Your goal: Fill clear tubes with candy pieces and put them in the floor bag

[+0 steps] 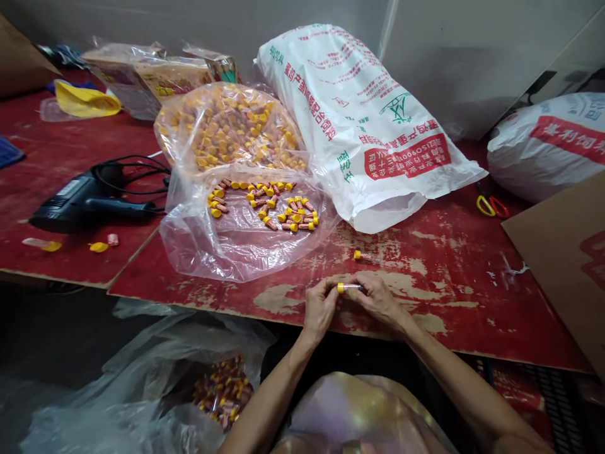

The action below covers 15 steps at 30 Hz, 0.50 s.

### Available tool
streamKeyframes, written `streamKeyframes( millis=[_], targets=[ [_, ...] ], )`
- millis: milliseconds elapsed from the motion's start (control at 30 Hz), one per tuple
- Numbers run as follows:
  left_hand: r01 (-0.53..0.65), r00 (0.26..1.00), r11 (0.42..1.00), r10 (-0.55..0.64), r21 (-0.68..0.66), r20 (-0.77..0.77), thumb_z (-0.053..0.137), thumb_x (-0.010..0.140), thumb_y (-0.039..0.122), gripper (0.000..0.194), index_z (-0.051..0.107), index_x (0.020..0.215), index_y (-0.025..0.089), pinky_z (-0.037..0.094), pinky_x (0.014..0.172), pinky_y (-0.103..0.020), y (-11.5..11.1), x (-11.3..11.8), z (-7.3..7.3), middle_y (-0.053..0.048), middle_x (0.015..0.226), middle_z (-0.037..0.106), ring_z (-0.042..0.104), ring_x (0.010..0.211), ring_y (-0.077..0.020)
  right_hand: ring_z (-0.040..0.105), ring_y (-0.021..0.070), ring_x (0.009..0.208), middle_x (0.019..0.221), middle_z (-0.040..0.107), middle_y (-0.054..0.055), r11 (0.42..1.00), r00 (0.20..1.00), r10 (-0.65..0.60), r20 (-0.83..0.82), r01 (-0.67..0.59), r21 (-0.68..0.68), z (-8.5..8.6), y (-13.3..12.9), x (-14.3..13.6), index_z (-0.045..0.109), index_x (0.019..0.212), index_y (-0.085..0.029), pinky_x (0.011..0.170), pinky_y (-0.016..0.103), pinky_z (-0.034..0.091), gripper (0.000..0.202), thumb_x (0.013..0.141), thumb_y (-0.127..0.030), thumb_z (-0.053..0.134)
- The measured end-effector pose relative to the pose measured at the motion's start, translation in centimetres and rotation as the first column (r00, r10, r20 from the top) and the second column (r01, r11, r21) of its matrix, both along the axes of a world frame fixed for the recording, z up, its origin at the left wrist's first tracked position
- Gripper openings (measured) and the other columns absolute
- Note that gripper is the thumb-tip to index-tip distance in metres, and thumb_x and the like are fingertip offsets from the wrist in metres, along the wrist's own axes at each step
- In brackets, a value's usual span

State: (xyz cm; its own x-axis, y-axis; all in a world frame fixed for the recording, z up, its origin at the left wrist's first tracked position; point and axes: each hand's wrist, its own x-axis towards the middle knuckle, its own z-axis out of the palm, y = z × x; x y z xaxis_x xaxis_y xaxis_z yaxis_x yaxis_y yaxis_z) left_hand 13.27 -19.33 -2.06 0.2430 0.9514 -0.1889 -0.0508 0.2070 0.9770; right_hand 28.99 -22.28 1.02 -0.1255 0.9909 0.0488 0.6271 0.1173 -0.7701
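Over the front edge of the red table, a small clear tube with a yellow cap (348,287) lies level between both hands. My left hand (321,304) is closed at its yellow-capped end. The fingers of my right hand (375,297) are closed round the other end, which is dark. Just beyond them, another yellow-capped clear tube (366,256) lies on the table. To the left, an open clear plastic bag (236,252) holds many yellow-capped tubes with reddish labels, some loose near its mouth.
A large white printed sack (350,113) lies behind the hands. At the left is a dark heat gun (94,195) with a cable. Scissors (492,206) and a cardboard box (562,252) are at the right. Below the table, a plastic bag (108,391) holds more tubes.
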Motion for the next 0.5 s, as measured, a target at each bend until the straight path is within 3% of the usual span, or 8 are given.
streamKeyframes(
  millis=[67,133,200,267,367,500],
  targets=[
    [0.078,0.994,0.994,-0.071,0.082,-0.082,0.059,0.075,0.023,0.012,0.07,0.078,0.019,0.046,0.05,-0.023,0.3,-0.3,0.1,0.0,0.064,0.065,0.058,0.053,-0.0133,0.059,0.0156,0.074,0.082,0.066,0.004,0.999,0.995,0.043,0.086,-0.04,-0.034,0.5,0.5,0.6,0.062,0.088,-0.019,0.066,0.025,0.039,0.023,0.092,-0.034,0.045],
    [0.13,0.978,0.974,-0.096,0.186,-0.183,0.056,0.077,0.018,0.018,0.072,0.085,0.019,0.049,0.062,-0.026,0.7,-0.6,0.5,-0.003,0.074,0.069,0.063,0.066,-0.0159,0.057,0.0155,0.069,0.079,0.064,0.005,0.995,0.94,0.086,0.33,-0.068,-0.066,1.0,1.1,1.0,0.062,0.083,-0.018,0.062,0.025,0.036,0.023,0.092,-0.033,0.047],
    [0.082,0.961,0.953,0.002,0.291,-0.278,0.052,0.078,0.014,0.024,0.071,0.093,0.019,0.05,0.073,-0.028,1.5,-1.1,1.0,-0.005,0.085,0.071,0.066,0.078,-0.0178,0.054,0.0163,0.063,0.075,0.062,0.007,0.994,0.789,0.107,0.605,-0.069,-0.086,1.1,1.8,1.2,0.061,0.078,-0.017,0.06,0.027,0.032,0.019,0.089,-0.028,0.049],
    [0.003,0.913,0.911,0.166,0.413,-0.373,0.049,0.081,0.013,0.025,0.069,0.096,0.017,0.049,0.078,-0.03,2.8,-1.9,1.4,-0.007,0.089,0.071,0.066,0.083,-0.0184,0.054,0.0179,0.065,0.076,0.061,0.009,0.993,0.66,0.11,0.743,-0.098,-0.059,0.8,2.3,1.0,0.061,0.08,-0.015,0.062,0.03,0.031,0.015,0.088,-0.018,0.048],
    [0.023,0.765,0.817,0.357,0.576,-0.537,0.046,0.086,0.017,0.024,0.067,0.097,0.015,0.048,0.077,-0.031,6.1,-3.3,1.8,-0.01,0.089,0.067,0.063,0.083,-0.0203,0.053,0.0188,0.073,0.079,0.06,0.009,0.977,0.649,0.12,0.751,-0.213,0.029,0.1,2.9,0.9,0.06,0.084,-0.015,0.07,0.031,0.035,0.018,0.089,-0.012,0.043],
    [0.273,0.515,0.729,0.441,0.628,-0.735,0.042,0.086,0.01,0.029,0.067,0.099,0.014,0.046,0.086,-0.036,12.0,-4.3,1.4,-0.016,0.112,0.063,0.058,0.102,-0.0268,0.052,0.0172,0.076,0.081,0.06,0.006,0.963,0.676,0.134,0.724,-0.262,0.066,-0.7,3.3,1.6,0.057,0.084,-0.016,0.075,0.029,0.037,0.019,0.095,-0.025,0.045]
  ],
)
